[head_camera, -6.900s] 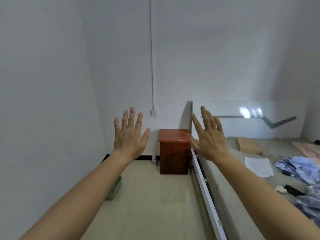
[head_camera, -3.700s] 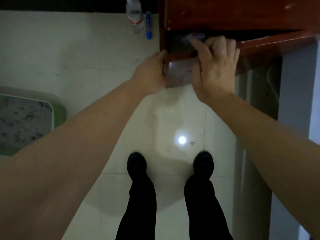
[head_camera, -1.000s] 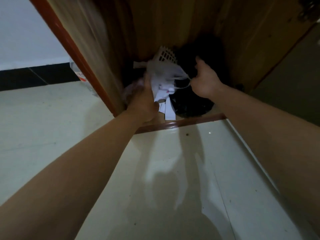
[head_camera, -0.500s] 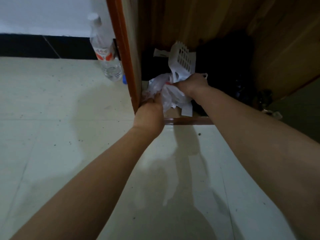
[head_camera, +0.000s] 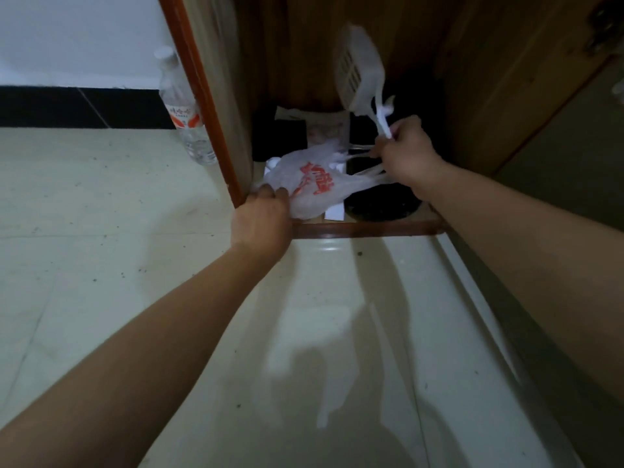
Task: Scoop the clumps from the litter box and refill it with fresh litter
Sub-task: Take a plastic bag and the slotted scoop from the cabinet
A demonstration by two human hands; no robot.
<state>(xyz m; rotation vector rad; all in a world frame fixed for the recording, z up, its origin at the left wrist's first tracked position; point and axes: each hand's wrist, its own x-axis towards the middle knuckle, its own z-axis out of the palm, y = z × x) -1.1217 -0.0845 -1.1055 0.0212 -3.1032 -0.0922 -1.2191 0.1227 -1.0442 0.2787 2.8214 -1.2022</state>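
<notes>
Head view: my right hand [head_camera: 405, 157] is closed round the handle of the white slotted scoop [head_camera: 358, 72], scoop head up above the hand, inside the wooden cabinet [head_camera: 371, 229]. Same fist also catches the handles of the plastic bag [head_camera: 310, 187]. Left hand [head_camera: 263, 217] grips the bag's other end, bag stretched between both hands. Half a second back scoop and bag were bunched low on the shelf; now the scoop is raised and coming clear, so I judge tool retrieval nearly done, scooping not started. Litter box not in frame. Water bottle [head_camera: 184, 109] stands beyond the left hand, outside the cabinet.
</notes>
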